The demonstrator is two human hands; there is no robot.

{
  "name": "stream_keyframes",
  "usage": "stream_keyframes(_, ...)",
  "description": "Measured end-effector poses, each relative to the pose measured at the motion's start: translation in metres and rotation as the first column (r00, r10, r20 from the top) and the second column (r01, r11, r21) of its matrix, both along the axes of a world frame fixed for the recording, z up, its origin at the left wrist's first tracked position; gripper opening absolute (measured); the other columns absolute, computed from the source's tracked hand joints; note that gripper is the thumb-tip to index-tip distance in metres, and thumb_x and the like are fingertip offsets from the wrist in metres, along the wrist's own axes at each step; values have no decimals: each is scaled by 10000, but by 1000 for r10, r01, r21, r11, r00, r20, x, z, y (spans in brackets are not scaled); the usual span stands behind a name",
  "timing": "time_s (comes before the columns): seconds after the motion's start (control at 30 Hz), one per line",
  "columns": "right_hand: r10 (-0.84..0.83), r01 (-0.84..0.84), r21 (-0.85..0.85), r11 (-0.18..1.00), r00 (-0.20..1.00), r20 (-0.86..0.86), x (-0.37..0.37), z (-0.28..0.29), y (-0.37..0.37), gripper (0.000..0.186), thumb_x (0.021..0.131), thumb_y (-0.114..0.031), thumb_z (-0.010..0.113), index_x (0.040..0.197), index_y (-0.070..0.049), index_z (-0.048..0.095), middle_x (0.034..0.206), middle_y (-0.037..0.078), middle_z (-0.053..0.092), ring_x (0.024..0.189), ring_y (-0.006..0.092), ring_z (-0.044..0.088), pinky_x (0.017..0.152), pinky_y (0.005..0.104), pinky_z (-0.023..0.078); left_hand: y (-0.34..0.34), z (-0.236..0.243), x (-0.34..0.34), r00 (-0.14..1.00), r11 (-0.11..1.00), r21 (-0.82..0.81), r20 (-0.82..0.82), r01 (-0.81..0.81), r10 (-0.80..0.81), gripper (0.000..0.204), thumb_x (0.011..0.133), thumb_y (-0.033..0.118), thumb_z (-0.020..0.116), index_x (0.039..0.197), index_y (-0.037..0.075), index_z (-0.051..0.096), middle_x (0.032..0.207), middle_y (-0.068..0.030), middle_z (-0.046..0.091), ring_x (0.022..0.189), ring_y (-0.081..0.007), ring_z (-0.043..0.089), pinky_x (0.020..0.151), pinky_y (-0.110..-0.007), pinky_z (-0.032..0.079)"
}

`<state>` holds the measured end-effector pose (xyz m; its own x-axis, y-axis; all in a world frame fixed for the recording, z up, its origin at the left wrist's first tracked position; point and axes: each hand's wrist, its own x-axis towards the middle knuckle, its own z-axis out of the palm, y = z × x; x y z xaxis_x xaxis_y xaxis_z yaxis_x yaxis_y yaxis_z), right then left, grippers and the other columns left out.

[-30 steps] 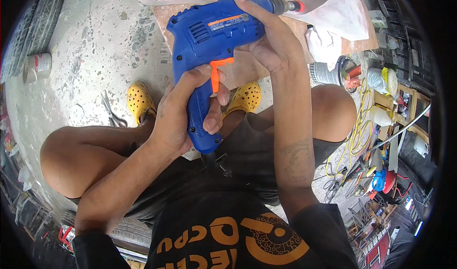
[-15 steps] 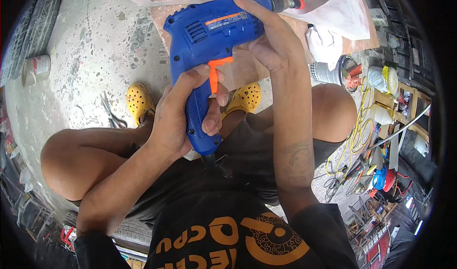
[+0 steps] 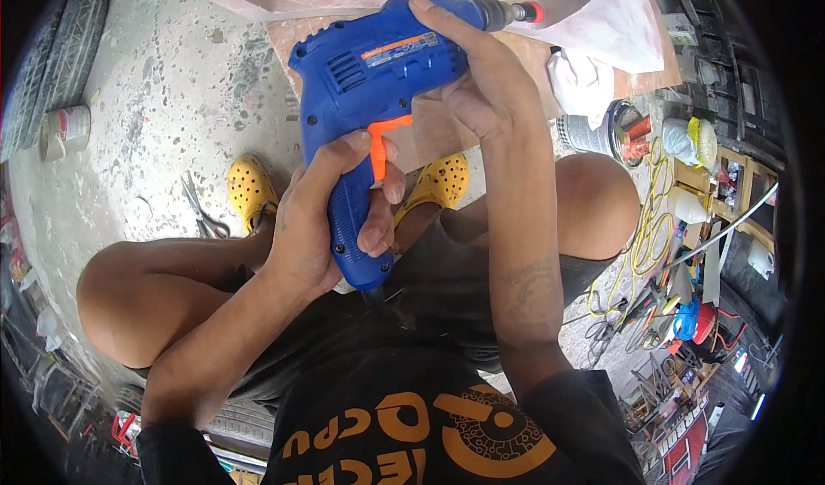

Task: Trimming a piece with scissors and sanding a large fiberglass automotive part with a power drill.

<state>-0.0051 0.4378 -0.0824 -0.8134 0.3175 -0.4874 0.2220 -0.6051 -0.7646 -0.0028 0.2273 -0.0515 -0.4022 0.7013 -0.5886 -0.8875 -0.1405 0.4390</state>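
Note:
A blue power drill [image 3: 378,64] with an orange trigger [image 3: 378,152] is held up in front of me, its chuck pointing right. My left hand [image 3: 318,193] wraps round the drill's handle, thumb beside the trigger. Around the front of the drill body closes my right hand [image 3: 481,81], its thumb on top near the chuck and its other fingers mostly hidden behind. A bit with a red ring [image 3: 534,12] sits in the chuck, over a whitish shaped panel [image 3: 593,21]. The dark cord leaves the bottom of the handle.
A brown board [image 3: 292,42] lies under the panel, with a white cloth [image 3: 580,84] at its right. Scissors [image 3: 203,210] lie on the floor at left, near a bucket [image 3: 64,131] and tyres [image 3: 64,55]. Yellow cord [image 3: 651,219] and scattered tools are at right.
The drill and both hands have shifted slightly left and down. My grip on the drill looks the same.

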Motion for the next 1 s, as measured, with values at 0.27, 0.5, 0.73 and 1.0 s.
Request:
stream_keyframes(0.27,33,-33,40,999,999,4,-10,-11,16,429,891,-281,835,1206,-56,650,1108,87,724,987,206,715,863,477,551,6,-6,-5,999,1000,16,-25,-23,23,406,999,395,582,1143,16,566,848,-107,641,470,-109,518,469,-284,452)
stream_keyframes(0.5,-23,24,29,999,1000,-5,-4,0,4,466,876,-273,850,1229,-60,634,1115,91,722,995,214,713,859,482,544,4,0,-4,1000,1000,1,-30,-4,4,406,994,399,585,1144,22,565,845,-104,640,468,-105,517,465,-278,452)
stream_keyframes(0.73,35,-35,48,998,999,-8,-3,0,3,603,863,-405,846,1290,-55,604,1200,97,698,1085,222,685,951,482,536,2,-2,-2,1000,1000,22,-2,-11,11,403,998,390,576,1151,17,566,842,-104,637,467,-114,518,473,-289,458)
stream_keyframes(1.0,-32,27,-151,988,999,-32,-23,12,6,341,934,-243,788,1174,-32,671,1058,72,722,925,154,696,743,294,550,8,7,-13,996,998,-20,-73,-56,54,379,987,347,590,1145,3,569,832,-123,642,463,-130,519,474,-296,453)
